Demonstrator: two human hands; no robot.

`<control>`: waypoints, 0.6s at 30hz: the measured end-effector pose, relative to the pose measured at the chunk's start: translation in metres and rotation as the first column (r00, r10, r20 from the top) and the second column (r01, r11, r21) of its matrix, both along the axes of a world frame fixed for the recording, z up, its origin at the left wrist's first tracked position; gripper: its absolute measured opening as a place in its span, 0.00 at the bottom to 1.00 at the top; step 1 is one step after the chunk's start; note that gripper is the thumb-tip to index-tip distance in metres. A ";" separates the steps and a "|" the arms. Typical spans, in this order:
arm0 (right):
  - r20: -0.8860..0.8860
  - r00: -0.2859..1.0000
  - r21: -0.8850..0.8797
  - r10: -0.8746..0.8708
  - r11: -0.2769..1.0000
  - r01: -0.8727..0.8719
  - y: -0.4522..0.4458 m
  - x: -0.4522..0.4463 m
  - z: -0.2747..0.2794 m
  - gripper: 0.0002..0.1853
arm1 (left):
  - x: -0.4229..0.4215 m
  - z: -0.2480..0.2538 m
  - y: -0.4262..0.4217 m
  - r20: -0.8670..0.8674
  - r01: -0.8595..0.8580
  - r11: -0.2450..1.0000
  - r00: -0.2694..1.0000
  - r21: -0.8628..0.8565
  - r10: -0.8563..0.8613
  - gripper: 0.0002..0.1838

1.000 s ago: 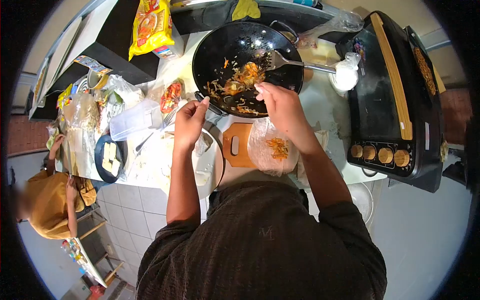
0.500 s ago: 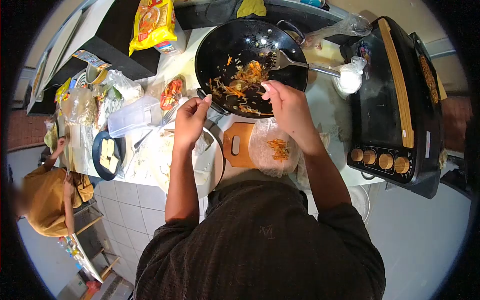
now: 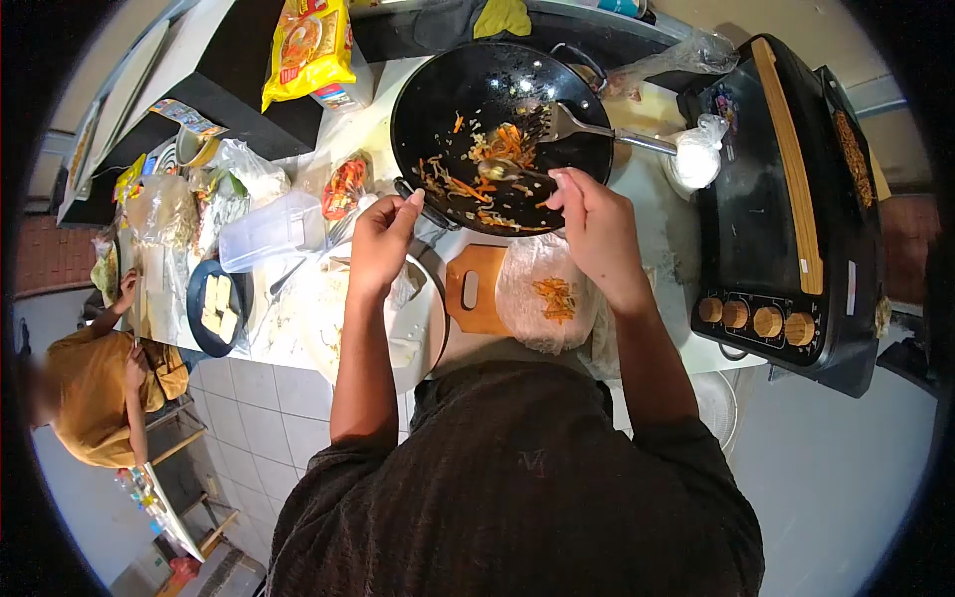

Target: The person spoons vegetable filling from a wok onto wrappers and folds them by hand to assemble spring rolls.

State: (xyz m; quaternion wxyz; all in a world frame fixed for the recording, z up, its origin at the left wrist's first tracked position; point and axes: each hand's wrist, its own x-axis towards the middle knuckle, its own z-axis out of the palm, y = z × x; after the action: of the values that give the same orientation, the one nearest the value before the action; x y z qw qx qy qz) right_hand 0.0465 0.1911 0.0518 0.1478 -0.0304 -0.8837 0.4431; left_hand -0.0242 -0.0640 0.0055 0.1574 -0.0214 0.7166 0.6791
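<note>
A black wok holds shredded carrot and other chopped vegetables. My left hand is closed at the wok's near-left handle, fingers gripping it. Pinched in my right hand is the handle of a metal spoon, its bowl down among the vegetables. A slotted metal spatula leans over the wok's right rim. Below the wok, a plastic bag with carrot shreds lies partly on a wooden cutting board.
To the right stands a black oven with wooden knobs; a tied white bag is beside it. Leftward are a plastic container, a bag of red chilies, a dark plate with pale blocks, and another person at the counter.
My right hand has shifted slightly right and down, and the spoon now shows more clearly in the vegetables. My left hand stays at the wok handle.
</note>
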 end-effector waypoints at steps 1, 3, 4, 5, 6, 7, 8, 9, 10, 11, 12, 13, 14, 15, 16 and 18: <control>0.032 0.998 0.066 -0.050 0.997 0.048 0.001 0.003 0.001 0.13 | 0.000 0.000 0.000 -0.003 -0.002 1.000 1.000 -0.013 0.002 0.17; 0.041 0.998 0.068 -0.057 0.996 0.054 0.001 0.005 -0.004 0.13 | 0.001 -0.002 0.000 -0.007 -0.002 1.000 1.000 -0.025 0.002 0.17; 0.050 0.997 0.069 -0.064 0.996 0.061 0.002 0.006 -0.007 0.13 | 0.001 -0.004 0.000 -0.027 0.003 0.999 1.000 -0.033 -0.004 0.18; 0.050 0.996 0.070 -0.067 0.996 0.063 0.001 0.007 -0.009 0.13 | 0.001 -0.005 0.000 -0.045 0.008 0.999 0.999 -0.042 -0.010 0.18; 0.081 0.994 0.057 -0.071 0.996 0.066 0.000 0.006 -0.011 0.13 | 0.001 -0.005 0.000 -0.046 0.010 0.999 0.999 -0.041 -0.011 0.18; 0.113 0.991 0.045 -0.074 0.997 0.069 -0.002 0.006 -0.012 0.14 | 0.001 -0.004 0.001 -0.036 0.009 0.999 0.999 -0.042 -0.011 0.18; 0.111 0.991 0.044 -0.076 0.996 0.071 -0.006 0.006 -0.013 0.14 | 0.001 -0.004 0.001 -0.029 0.009 0.999 1.000 -0.044 -0.011 0.18; 0.156 0.983 0.016 -0.100 0.995 0.099 -0.010 0.007 -0.013 0.15 | 0.001 -0.003 0.002 -0.031 0.012 0.999 0.999 -0.044 -0.013 0.18; 0.199 0.972 -0.011 -0.124 0.992 0.128 -0.014 0.007 -0.013 0.16 | 0.002 -0.003 0.003 -0.035 0.010 0.999 0.999 -0.044 -0.011 0.17; 0.196 0.972 -0.011 -0.127 0.991 0.132 -0.017 0.008 -0.015 0.16 | 0.001 -0.003 0.003 -0.041 0.008 0.999 0.999 -0.044 -0.010 0.17; 0.186 0.973 -0.063 -0.135 0.987 0.149 -0.019 0.008 -0.018 0.17 | 0.001 -0.001 0.004 -0.044 0.011 0.999 0.999 -0.043 -0.013 0.17; 0.179 0.974 -0.115 -0.143 0.980 0.165 -0.020 0.009 -0.019 0.18 | 0.002 0.000 0.005 -0.044 0.011 0.999 0.999 -0.042 -0.013 0.17; 0.179 0.973 -0.114 -0.145 0.979 0.167 -0.020 0.009 -0.018 0.18 | 0.002 0.001 0.005 -0.042 0.010 0.999 0.999 -0.041 -0.012 0.17; 0.191 0.970 -0.138 -0.154 0.974 0.182 -0.019 0.008 -0.016 0.19 | 0.002 0.001 0.004 -0.041 0.011 0.999 0.999 -0.040 -0.013 0.17; 0.203 0.966 -0.162 -0.162 0.967 0.196 -0.019 0.006 -0.015 0.19 | 0.001 0.000 0.004 -0.045 0.021 0.999 0.999 -0.032 -0.023 0.17; 0.240 0.957 -0.195 -0.163 0.958 0.212 -0.017 0.002 -0.022 0.19 | 0.001 0.001 0.004 -0.049 0.034 0.999 0.998 -0.024 -0.035 0.17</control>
State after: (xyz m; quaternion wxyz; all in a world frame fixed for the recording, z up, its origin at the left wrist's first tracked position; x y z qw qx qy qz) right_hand 0.0483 0.1737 0.0296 0.0857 -0.1797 -0.8335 0.5154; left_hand -0.0229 -0.0598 0.0067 0.1509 0.0059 0.7283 0.6684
